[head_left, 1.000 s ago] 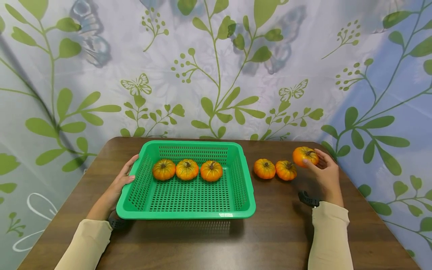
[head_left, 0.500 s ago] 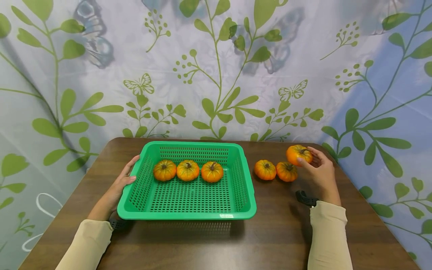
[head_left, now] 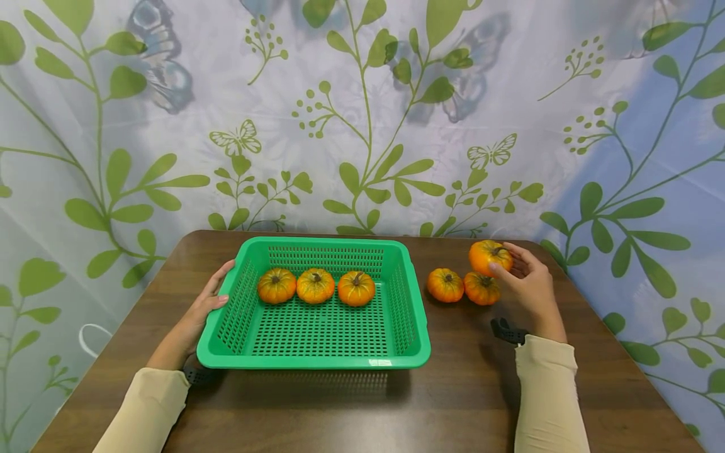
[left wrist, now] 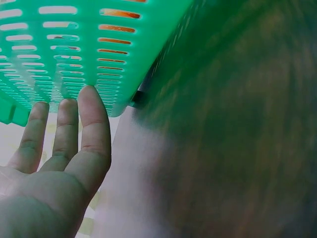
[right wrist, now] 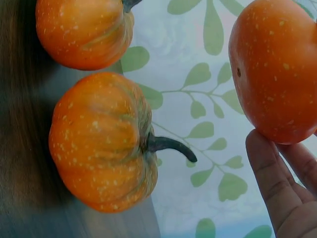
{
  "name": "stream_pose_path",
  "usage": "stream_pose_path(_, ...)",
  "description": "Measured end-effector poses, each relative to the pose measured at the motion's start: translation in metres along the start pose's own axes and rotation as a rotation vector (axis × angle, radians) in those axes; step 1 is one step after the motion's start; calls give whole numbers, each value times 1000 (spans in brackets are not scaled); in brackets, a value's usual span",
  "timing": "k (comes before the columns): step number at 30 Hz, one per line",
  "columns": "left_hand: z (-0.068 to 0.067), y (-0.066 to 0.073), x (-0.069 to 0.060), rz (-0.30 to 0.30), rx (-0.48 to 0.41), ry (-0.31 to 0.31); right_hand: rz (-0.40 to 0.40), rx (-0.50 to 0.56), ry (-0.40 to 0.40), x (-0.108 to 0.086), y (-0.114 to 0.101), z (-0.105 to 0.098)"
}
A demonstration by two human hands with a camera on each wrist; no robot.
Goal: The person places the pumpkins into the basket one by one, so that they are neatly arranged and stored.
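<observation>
Small orange pumpkins with dark stems are on and above the table. My right hand (head_left: 532, 286) pinches one pumpkin (head_left: 488, 258) between thumb and fingers, above the table. Below it lies a pumpkin (head_left: 481, 289), partly covered in the head view, with another pumpkin (head_left: 445, 285) touching its left side. In the right wrist view, the held pumpkin (right wrist: 277, 74) is apart from the nearer lying pumpkin (right wrist: 104, 144). My left hand (head_left: 198, 314) touches the left side of a green plastic basket (head_left: 317, 362). Its fingers (left wrist: 94, 121) lie fairly straight against the slotted outer wall in the left wrist view.
Inside the basket, three pumpkins sit in a row, the middle one (head_left: 315, 285) between the others. A brown wooden table (head_left: 453, 402) bears everything. Behind it hangs a cloth (head_left: 317, 157) with leaves and butterflies. Black wrist devices are partly visible under both wrists.
My right hand has carried its pumpkin leftward and slightly up, from beside the two lying pumpkins to above the right one. My left hand stays on the basket.
</observation>
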State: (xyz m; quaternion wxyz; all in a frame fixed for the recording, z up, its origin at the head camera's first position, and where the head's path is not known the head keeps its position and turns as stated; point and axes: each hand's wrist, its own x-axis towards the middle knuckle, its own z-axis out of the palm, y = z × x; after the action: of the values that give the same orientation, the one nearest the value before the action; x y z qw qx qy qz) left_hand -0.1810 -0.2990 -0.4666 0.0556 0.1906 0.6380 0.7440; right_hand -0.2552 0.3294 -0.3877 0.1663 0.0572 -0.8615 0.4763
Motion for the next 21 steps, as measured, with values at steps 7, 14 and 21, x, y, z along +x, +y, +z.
stream_pose_path(7,0,-1,0,-3,21,7,-49,-19,-40,2,-5,6)
stream_pose_path(14,-1,-1,0,-3,14,5,-85,-22,-67,1,-13,12)
stream_pose_path(21,-1,0,0,2,4,0,-109,-48,-105,2,-18,19)
